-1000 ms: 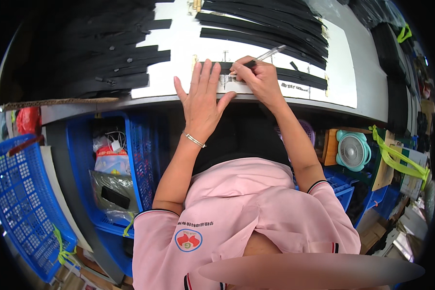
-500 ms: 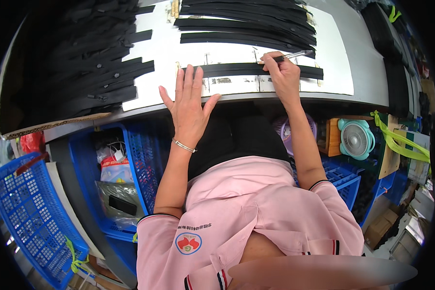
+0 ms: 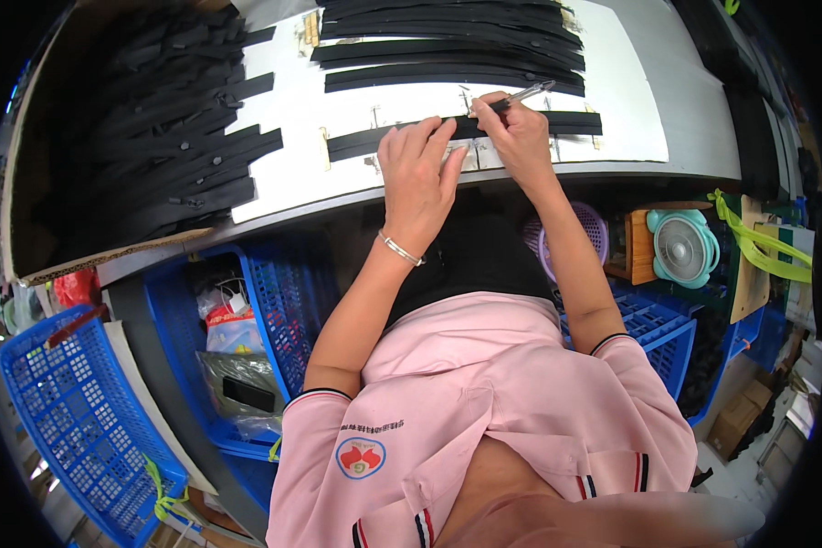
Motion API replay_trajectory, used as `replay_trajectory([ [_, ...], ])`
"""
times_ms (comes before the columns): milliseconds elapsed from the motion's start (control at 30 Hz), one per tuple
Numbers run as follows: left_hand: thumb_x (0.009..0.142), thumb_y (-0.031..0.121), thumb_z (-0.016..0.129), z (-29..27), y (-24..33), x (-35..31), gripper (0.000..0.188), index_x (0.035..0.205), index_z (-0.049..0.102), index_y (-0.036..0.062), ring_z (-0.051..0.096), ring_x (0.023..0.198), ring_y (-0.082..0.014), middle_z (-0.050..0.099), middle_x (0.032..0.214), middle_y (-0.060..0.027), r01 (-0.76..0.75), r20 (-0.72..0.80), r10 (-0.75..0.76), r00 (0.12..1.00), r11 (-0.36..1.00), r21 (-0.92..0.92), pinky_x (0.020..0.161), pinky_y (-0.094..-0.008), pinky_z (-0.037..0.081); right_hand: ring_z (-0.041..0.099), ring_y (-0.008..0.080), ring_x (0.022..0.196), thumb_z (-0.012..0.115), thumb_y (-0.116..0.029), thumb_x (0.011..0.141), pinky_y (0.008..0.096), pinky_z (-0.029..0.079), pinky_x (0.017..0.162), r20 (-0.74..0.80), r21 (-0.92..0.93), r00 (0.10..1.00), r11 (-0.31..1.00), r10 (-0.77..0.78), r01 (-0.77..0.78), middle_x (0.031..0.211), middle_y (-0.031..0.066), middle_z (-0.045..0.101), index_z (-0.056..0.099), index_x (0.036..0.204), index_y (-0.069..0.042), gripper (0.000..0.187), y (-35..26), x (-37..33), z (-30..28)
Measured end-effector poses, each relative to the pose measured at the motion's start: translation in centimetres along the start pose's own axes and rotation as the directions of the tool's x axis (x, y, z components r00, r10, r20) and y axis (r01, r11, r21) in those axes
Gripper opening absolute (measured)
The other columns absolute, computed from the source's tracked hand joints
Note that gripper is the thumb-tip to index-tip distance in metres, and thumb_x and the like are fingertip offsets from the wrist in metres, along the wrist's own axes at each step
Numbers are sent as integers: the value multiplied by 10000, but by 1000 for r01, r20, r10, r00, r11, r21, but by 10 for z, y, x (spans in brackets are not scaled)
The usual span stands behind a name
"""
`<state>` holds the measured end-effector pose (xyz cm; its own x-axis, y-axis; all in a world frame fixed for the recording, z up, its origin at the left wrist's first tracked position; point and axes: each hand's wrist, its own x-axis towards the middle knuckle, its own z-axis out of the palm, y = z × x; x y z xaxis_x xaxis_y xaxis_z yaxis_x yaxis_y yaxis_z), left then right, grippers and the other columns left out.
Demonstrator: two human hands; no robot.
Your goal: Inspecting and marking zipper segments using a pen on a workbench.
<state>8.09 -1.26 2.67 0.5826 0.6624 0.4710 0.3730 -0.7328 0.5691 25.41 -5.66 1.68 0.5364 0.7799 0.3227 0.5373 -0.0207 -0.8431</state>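
Note:
A long black zipper strip (image 3: pixel 571 124) lies crosswise on a white board (image 3: pixel 630 100) marked with short dark lines. The fingertips of my left hand (image 3: pixel 417 169) rest on the strip left of its middle, slightly bent, thumb held apart. My right hand (image 3: pixel 523 144) grips a clear-barrelled pen (image 3: pixel 528 92) with a black grip section, its rear end pointing up to the right. The pen's tip is at the strip's upper edge, but whether it touches is too small to tell. Farther up, several similar black strips (image 3: pixel 447 52) lie side by side.
At left, a cardboard box (image 3: pixel 119 256) holds a heap of black strips (image 3: pixel 155 137), some ends overlapping the board. Below the table are blue plastic baskets (image 3: pixel 91 411), a purple basket (image 3: pixel 586 239) and a teal fan (image 3: pixel 683 248). Black material (image 3: pixel 749 137) lines the table's right side.
My left hand has slid right along the strip, closer to my right hand, and its fingers have bent. The pen hand stays near the same part of the strip. The whole view has shifted slightly.

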Motion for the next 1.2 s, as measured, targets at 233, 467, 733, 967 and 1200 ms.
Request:
replay_trajectory([
  [233,879,110,738,13,-4,3,191,1067,741,76,601,1062,-257,675,1108,-56,-22,-91,30,995,996,87,968,-414,406,578,84,564,683,-189,948,274,452,540,25,131,999,991,19,-22,658,39,677,734,877,-20,190,-3,-4,-7],
  [467,876,103,739,15,-3,3,174,1049,738,83,603,1059,-257,676,1107,-51,-42,-101,53,994,993,106,972,-414,405,559,118,532,691,-197,921,286,442,527,73,94,997,995,-32,25,609,70,634,723,816,-16,212,4,-3,-8],
  [733,889,104,733,15,-4,2,190,1079,740,100,591,1088,-252,669,1138,-46,-38,-64,47,997,990,139,990,-412,397,588,84,576,665,-138,910,277,454,546,120,328,993,943,9,-48,644,54,666,722,841,2,166,-5,-5,-19],
  [967,905,99,713,14,-3,1,196,1099,734,81,586,1102,-265,663,1143,-61,-65,-48,73,996,986,153,1024,-424,386,567,48,660,633,-119,964,216,452,598,-127,344,985,937,118,-68,748,14,685,711,867,4,176,18,9,-90],
  [1200,900,116,725,17,11,6,221,1118,724,80,593,1113,-268,672,1170,-73,-22,-58,31,998,989,147,1030,-420,384,578,46,652,665,-161,966,218,454,592,-104,244,981,960,165,-136,710,11,675,728,869,-11,188,44,10,-99],
])
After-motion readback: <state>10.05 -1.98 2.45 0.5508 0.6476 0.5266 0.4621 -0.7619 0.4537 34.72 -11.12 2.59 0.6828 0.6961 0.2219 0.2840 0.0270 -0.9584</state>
